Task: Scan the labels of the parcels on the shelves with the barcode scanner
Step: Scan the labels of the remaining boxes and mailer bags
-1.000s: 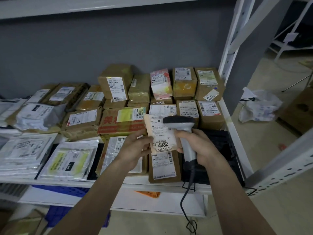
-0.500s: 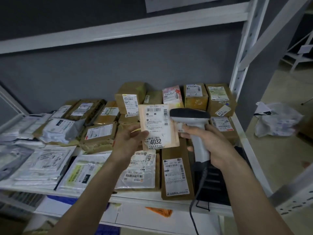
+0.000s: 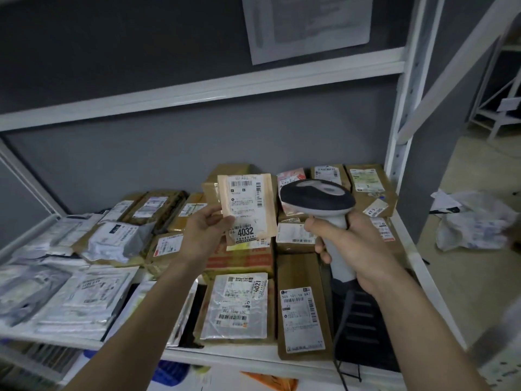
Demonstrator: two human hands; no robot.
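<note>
Okay, I see left hand (image 3: 203, 232) pinching parcel 4032 (image 3: 245, 208), right hand (image 3: 348, 244) gripping scanner (image 3: 317, 199); most shelf (image 3: 225, 352) parcels look unscanned.

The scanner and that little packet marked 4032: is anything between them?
No. In the head view, only open air separates the scanner from the packet; stacked boxes sit behind.

Head view, looking forward-down, close over shelf (image 3: 310, 355).

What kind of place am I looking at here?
Probably a parcel depot or courier pickup point: white metal shelving stacked with labelled parcels, and a corded barcode scanner aimed at a small parcel numbered 4032.
</note>
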